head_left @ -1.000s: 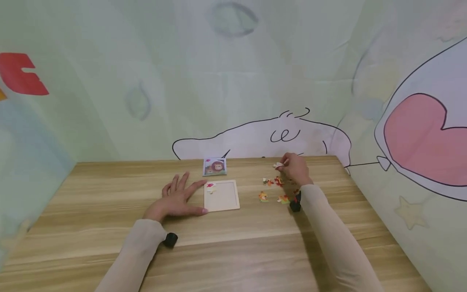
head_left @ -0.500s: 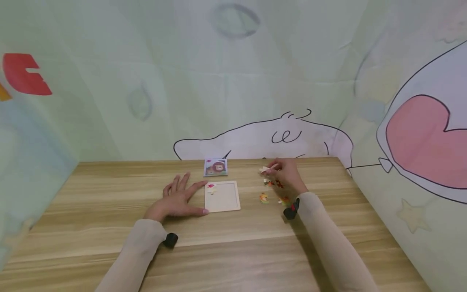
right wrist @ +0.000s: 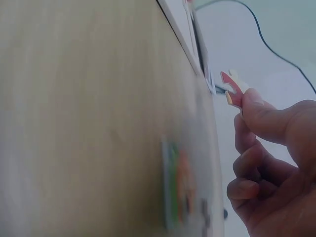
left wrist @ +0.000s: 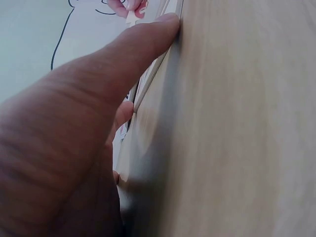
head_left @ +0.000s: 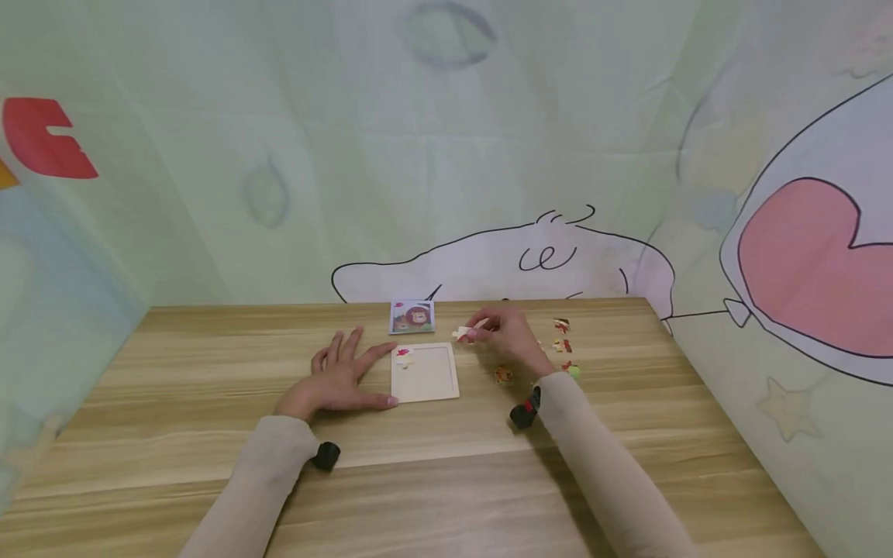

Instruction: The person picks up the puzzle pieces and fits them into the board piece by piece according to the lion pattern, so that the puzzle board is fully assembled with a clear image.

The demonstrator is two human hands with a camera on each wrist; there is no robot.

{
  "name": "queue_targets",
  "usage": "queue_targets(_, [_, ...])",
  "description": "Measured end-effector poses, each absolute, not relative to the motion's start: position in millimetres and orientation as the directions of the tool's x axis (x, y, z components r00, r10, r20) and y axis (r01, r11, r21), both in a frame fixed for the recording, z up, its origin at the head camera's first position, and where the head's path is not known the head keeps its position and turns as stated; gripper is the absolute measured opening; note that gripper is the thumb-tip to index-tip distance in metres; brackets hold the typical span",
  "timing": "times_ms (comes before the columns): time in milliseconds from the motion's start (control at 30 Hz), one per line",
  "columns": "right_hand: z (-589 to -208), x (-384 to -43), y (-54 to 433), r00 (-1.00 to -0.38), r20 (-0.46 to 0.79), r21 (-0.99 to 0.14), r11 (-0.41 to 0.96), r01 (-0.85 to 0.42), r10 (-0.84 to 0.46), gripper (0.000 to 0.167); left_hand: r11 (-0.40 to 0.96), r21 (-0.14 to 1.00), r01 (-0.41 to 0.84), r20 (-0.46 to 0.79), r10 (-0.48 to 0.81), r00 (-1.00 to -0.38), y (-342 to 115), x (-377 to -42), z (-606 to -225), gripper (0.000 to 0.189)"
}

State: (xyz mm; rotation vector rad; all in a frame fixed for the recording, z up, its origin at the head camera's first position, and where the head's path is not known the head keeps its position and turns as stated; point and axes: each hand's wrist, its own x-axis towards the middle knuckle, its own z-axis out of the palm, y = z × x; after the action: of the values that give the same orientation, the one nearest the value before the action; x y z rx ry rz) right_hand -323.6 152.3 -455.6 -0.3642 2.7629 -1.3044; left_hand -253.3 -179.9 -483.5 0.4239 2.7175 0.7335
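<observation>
My left hand (head_left: 338,386) lies spread on the table, thumb and index fingertip at the left edge of a square wooden puzzle tray (head_left: 431,380). One puzzle piece (head_left: 404,357), white with a pink patch, sits in the tray's upper left corner. Between thumb and fingers, my right hand (head_left: 509,337) pinches another puzzle piece (head_left: 462,334), just beyond the tray's upper right corner. In the right wrist view this held piece (right wrist: 236,94) shows red and cream and is raised off the table. The left wrist view has the left thumb (left wrist: 148,37) against the tray's edge.
Behind the tray lies a small picture card (head_left: 412,318) with a lion on it. Several loose puzzle pieces (head_left: 562,346) lie to the right, some hidden under the right hand and wrist. A printed cloth wall (head_left: 432,194) rises at the table's back edge.
The right hand has carried its puzzle piece leftward from the loose pieces towards the tray, uncovering pieces at the far right. The left hand and tray have stayed in place.
</observation>
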Motion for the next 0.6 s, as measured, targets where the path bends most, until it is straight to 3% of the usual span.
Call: queue_targets(600, [-468.3,-313.9,95.7,-0.926,0.044,-0.753,0.597,-0.277,-0.374,0.005,0.819,0.536,0.207,-0.206,0.364,-0.908,-178.8,-250.5,-475.6,0.11])
